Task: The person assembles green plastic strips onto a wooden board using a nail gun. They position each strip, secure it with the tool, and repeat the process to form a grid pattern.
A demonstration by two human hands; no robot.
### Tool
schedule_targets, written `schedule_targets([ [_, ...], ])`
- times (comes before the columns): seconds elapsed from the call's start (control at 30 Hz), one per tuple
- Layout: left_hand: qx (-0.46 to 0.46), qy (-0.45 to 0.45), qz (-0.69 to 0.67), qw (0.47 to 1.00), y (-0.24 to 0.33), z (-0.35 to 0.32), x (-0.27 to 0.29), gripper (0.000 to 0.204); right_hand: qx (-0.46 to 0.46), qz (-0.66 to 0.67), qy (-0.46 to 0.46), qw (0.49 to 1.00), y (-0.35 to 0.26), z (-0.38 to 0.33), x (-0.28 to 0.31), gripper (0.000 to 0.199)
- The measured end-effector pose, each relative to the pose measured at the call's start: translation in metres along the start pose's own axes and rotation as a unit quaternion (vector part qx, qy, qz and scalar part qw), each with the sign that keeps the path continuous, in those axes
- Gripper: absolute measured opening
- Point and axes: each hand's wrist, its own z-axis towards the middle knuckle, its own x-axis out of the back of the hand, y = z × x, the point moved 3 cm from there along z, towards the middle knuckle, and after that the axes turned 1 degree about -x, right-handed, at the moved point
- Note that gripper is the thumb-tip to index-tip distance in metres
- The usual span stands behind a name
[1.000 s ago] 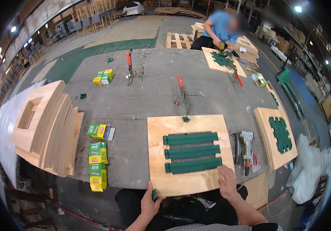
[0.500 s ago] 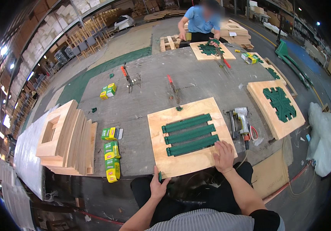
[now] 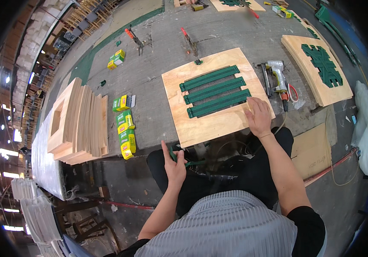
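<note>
To your left, smooth pale wooden frames (image 3: 81, 120) lean stacked on the rough grey tabletop (image 3: 149, 107). Your left hand (image 3: 175, 165) is closed around a green plastic strip (image 3: 192, 163) below the tabletop edge. Your right hand (image 3: 259, 115) lies flat, fingers spread, on the plywood board (image 3: 211, 124) bearing three ribbed green strips (image 3: 216, 91).

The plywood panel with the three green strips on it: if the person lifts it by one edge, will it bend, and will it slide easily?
The plywood panel looks thin and broad, so it would probably flex a little yet stay fairly stiff. It seems light enough to lift with both hands. The right hand rests flat on its near corner; pushed, it would likely slide on the smooth table. Whether the green strips are fastened cannot be told.
</note>
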Motion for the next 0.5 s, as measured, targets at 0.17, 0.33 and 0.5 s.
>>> schedule_targets([
  [0.17, 0.039, -0.067, -0.24, 0.968, 0.075, -0.01, -0.002, 0.054, -0.071, 0.097, -0.055, 0.991, -0.005, -0.007, 0.004, 0.043],
  [0.33, -0.013, -0.143, -0.329, 0.933, 0.138, -0.009, -0.022, 0.05, -0.038, 0.452, -0.31, 0.835, -0.138, -0.029, 0.006, 0.052],
  [0.5, -0.121, -0.199, -0.254, 0.939, 0.171, 0.005, -0.052, 0.057, -0.218, 0.564, -0.272, 0.748, -0.149, -0.023, 0.001, 0.016],
])
